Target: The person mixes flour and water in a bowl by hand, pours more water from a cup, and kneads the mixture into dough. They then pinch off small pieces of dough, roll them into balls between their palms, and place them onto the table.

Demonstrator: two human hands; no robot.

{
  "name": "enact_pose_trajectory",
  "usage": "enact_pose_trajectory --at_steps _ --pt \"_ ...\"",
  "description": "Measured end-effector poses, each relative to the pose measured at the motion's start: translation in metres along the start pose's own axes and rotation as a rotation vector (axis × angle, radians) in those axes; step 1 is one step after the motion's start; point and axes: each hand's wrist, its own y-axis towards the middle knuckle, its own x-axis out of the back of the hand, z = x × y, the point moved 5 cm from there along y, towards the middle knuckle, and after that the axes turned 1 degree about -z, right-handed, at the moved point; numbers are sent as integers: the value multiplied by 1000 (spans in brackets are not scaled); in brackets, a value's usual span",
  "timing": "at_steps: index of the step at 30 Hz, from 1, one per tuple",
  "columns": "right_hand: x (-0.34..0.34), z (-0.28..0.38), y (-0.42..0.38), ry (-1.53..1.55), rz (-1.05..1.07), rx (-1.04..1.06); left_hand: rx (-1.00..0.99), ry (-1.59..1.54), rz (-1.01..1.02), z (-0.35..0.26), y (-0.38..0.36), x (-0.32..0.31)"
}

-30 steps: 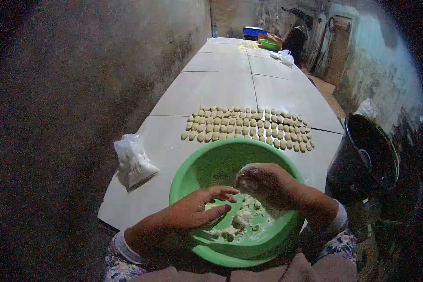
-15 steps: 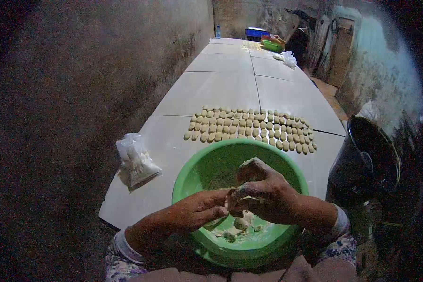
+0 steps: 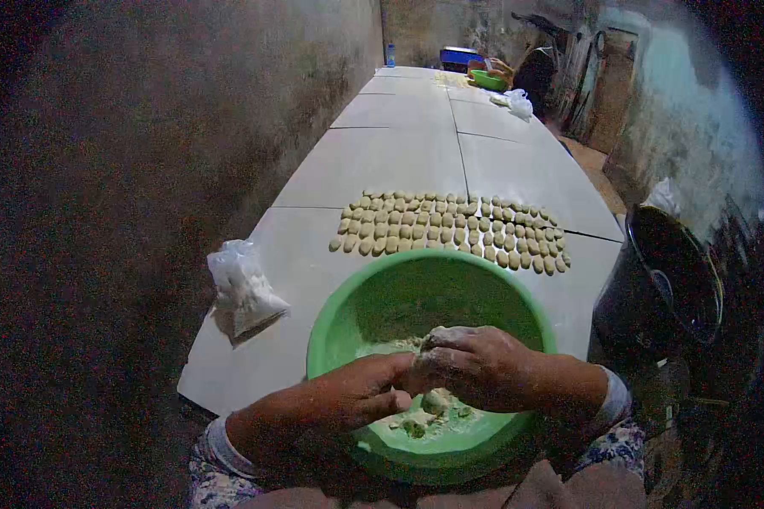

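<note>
A green plastic bowl rests at the near edge of the white table, with pale dough scraps at its bottom. Both hands are over the bowl and touch each other. My right hand, dusted with flour, is curled around a small piece of dough. My left hand presses its fingertips against that same piece; the dough itself is mostly hidden between the fingers. Beyond the bowl, several rows of small shaped dough pieces lie on the table.
A clear plastic bag of white flour lies left of the bowl. A dark round pot stands at the right table edge. Far down the long white table are a green basin, a blue container and a bottle. A rough wall runs along the left.
My right hand dropped from the bowl's far side toward its middle and closed against my left hand, which turned from flat and spread to pinching. The view shifted slightly.
</note>
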Motion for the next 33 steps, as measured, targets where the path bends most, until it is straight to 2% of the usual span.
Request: enact_pose_trajectory --at_steps 1,2,4,8,11,13,14,15,16,17,18,19,21,22,25,27,28,31,32,33 --pt "-5 -3 -1 39 140 -74 36 41 50 -2 0 -2" --pt "-7 -4 -2 40 137 -75 137 111 100 0 2 -4" --pt "-8 2 -3 -73 57 144 115 142 88 14 -1 -4" --pt "1 7 5 -47 -103 176 103 223 62 29 -6 0" --pt "-2 3 5 18 -36 99 40 251 16 21 -5 2" --pt "-8 -2 4 71 159 -34 -10 260 -14 15 -4 8" --pt "-2 -4 4 55 139 -56 32 334 64 17 -4 11" --pt "11 -5 6 -84 14 -142 73 408 142 20 -5 11" --pt "15 -15 3 -54 -58 -163 70 234 71 13 -5 9" --pt "18 -24 0 -25 -130 -184 67 234 70 9 -5 3" --pt "18 -21 4 -49 -2 -323 132 58 -31 8 -6 2" --pt "14 -23 3 -52 1 -320 195 -120 -133 10 -8 4" --pt "-12 -23 0 51 127 -140 217 -75 -153 18 -8 12" --pt "-23 -24 -2 13 261 -72 171 -94 -168 17 -8 16" --pt "-22 -19 -6 65 381 -41 98 -254 -190 16 -12 20" --pt "-23 -19 -7 27 357 -29 171 -175 -476 29 -19 29" --pt "-27 -26 -11 -22 349 -49 63 -232 -366 26 -18 30" --pt "-32 -32 -11 -64 357 -104 -38 -308 -387 29 -12 29" --pt "-32 -31 -11 -38 344 -89 -56 -472 -342 37 -10 30" --pt "-31 -29 -10 -12 331 -74 -57 -472 -341 27 -8 29"
